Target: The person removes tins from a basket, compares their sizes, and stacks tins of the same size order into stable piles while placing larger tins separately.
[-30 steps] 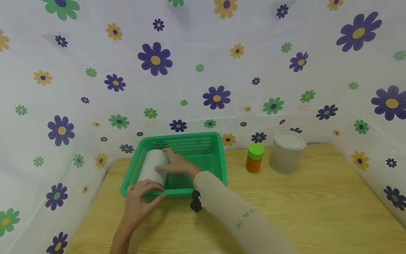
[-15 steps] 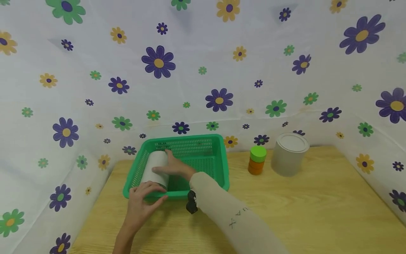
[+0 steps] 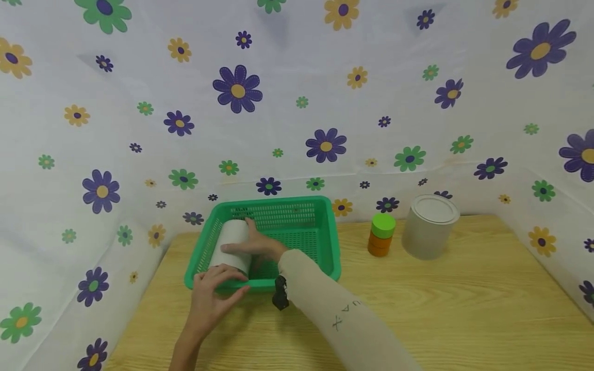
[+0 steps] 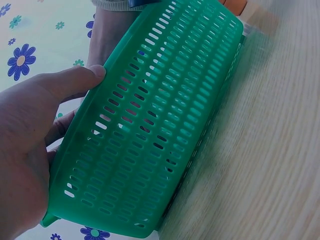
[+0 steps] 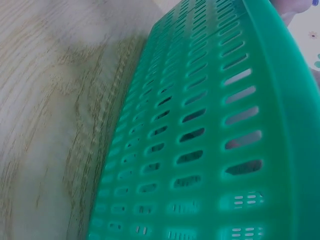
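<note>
A white can (image 3: pixel 235 233) lies on its side at the left end of a green plastic basket (image 3: pixel 331 247), its length running from back to front. My right hand (image 3: pixel 255 243) reaches into the basket and grips the can from its right side, thumb across the top. At the basket's near left rim, my left hand (image 3: pixel 215 293) keeps its thumb outside and its fingers over the can's near end. The left wrist view shows the left thumb (image 4: pixel 75 82) on the rim, other fingers partly hidden behind the basket wall. In the right wrist view the slotted wall hides most of the right hand.
On the wooden table (image 3: pixel 441 314), right of the basket, stand an orange jar (image 3: pixel 379 245) with a green lid and a larger pale can (image 3: pixel 429 232). Flower-patterned white sheeting (image 3: pixel 278 123) walls the back and both sides.
The head view shifts slightly, moving the scene rightward. Relative to the basket, my right arm has come a little left, its thumb farther across the can. My left hand stays at the rim.
</note>
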Action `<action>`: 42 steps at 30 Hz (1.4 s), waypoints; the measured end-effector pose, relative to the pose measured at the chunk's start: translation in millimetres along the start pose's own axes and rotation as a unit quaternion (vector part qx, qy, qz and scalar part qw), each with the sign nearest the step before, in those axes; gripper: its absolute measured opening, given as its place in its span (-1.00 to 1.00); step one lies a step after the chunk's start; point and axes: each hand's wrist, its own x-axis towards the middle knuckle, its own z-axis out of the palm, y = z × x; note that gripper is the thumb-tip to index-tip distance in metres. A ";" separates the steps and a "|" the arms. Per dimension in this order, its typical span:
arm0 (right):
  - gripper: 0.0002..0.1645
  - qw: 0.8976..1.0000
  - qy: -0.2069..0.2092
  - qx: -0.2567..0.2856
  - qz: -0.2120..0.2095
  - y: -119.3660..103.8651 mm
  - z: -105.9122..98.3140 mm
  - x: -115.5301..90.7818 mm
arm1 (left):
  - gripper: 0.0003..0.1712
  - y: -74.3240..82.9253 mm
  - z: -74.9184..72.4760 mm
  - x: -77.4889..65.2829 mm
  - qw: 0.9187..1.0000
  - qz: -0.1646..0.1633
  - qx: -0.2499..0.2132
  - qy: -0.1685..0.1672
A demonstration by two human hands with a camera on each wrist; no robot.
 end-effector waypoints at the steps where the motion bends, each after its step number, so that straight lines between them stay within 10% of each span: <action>1: 0.35 1.000 -0.001 0.007 0.001 0.3 0.0 0.7 | -0.68 0.3 0.1 0.3 1.000 0.002 0.000 0.001; 42: 0.29 0.996 0.062 0.060 -0.002 -5.9 -31.2 -11.1 | -0.75 -0.3 -3.0 -1.2 1.000 0.002 -0.008 -0.010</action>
